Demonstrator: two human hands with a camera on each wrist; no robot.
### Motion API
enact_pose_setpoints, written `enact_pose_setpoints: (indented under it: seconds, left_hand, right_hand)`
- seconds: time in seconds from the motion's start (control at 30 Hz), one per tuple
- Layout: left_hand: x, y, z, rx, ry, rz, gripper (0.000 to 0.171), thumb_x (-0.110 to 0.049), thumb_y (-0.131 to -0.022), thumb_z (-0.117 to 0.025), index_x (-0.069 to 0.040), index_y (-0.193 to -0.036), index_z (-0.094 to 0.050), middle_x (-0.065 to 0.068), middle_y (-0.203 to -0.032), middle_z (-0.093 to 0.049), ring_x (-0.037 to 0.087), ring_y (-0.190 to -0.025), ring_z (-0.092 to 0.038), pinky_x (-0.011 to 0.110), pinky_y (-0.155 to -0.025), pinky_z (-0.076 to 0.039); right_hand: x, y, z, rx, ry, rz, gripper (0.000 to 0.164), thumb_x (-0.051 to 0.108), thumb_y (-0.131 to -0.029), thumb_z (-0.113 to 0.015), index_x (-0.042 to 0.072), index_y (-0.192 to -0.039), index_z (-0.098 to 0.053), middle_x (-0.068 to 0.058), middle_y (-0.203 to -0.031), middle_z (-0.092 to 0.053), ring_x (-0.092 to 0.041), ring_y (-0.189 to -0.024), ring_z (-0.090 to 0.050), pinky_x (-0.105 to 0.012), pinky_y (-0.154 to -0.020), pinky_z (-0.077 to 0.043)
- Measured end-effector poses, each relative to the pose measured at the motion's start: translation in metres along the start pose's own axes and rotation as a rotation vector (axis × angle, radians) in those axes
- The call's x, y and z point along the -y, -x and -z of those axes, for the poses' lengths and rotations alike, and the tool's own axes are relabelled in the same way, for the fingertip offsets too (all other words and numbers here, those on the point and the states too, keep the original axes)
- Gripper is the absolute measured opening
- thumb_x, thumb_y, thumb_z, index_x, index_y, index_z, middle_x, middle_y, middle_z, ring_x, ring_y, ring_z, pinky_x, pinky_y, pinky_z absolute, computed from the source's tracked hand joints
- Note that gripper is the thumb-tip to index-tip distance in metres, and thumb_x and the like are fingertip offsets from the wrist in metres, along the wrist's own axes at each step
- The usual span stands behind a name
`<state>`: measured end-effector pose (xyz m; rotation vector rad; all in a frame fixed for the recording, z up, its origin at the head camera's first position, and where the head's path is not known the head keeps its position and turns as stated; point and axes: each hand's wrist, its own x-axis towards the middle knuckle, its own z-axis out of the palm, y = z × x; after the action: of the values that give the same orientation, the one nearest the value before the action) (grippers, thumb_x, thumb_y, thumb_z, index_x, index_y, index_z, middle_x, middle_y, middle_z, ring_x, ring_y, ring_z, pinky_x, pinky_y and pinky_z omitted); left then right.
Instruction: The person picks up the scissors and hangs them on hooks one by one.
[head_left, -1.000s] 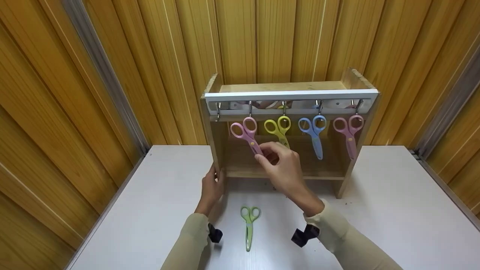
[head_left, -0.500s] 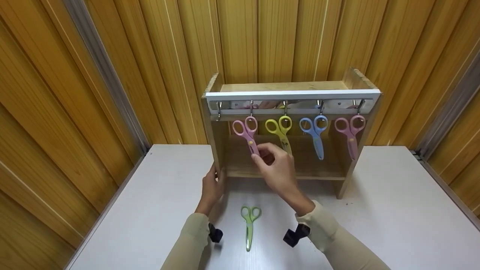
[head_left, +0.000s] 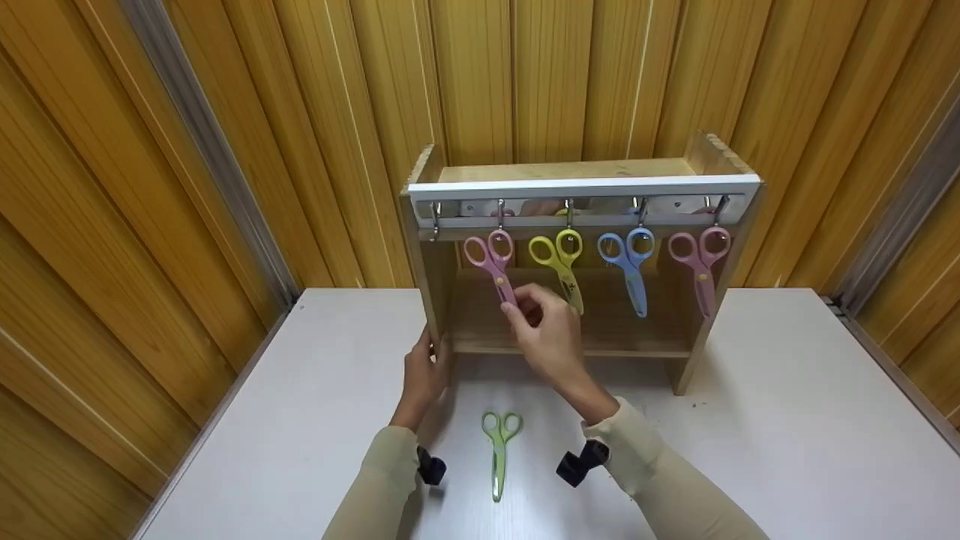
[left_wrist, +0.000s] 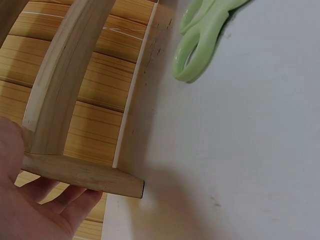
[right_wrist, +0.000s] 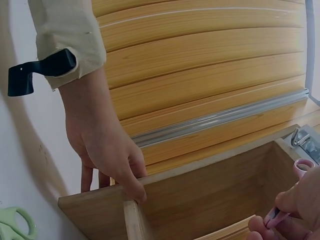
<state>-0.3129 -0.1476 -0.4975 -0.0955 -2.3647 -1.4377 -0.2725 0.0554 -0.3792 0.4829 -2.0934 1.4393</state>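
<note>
Pink scissors slant below the second hook from the left, one finger loop at that hook. My right hand pinches their blade end between thumb and fingers; the right wrist view also shows this pinch on the pink scissors. My left hand grips the lower left side panel of the wooden rack, and in the left wrist view its fingers curl behind the panel. Yellow scissors, blue scissors and mauve scissors hang from the hooks further right.
Green scissors lie on the white table in front of the rack, between the forearms. The leftmost hook on the metal rail bears nothing. A ribbed wood-look wall stands close behind the rack.
My right hand has moved slightly left and down, and the pink scissors now hang a little steeper. My left hand keeps its place on the rack.
</note>
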Motion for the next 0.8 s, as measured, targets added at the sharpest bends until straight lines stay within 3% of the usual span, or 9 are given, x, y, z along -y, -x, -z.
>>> enact_pose_setpoints:
  seconds: [0.3, 0.8]
  left_hand:
    - [0.000, -0.001, 0.000, 0.003, 0.027, -0.013, 0.052, -0.018, -0.110, -0.049, -0.005, -0.158, -0.037, 0.021, -0.149, -0.053, 0.036, -0.124, -0.063, 0.046, -0.097, -0.057]
    - [0.002, 0.000, 0.000, 0.000, -0.008, -0.061, 0.052, -0.017, -0.110, -0.050, -0.005, -0.159, -0.036, 0.021, -0.145, -0.058, 0.030, -0.116, -0.068, 0.044, -0.091, -0.059]
  right_hand:
    - [-0.007, -0.004, -0.007, -0.022, -0.018, -0.019, 0.005, 0.009, -0.095, -0.075, 0.004, -0.093, -0.073, -0.002, -0.075, -0.064, -0.015, -0.066, -0.058, -0.025, -0.057, -0.048]
    - [-0.013, -0.008, -0.014, -0.029, -0.045, -0.050, 0.008, 0.012, -0.097, -0.073, 0.005, -0.095, -0.072, -0.002, -0.078, -0.066, -0.017, -0.069, -0.058, -0.026, -0.058, -0.047]
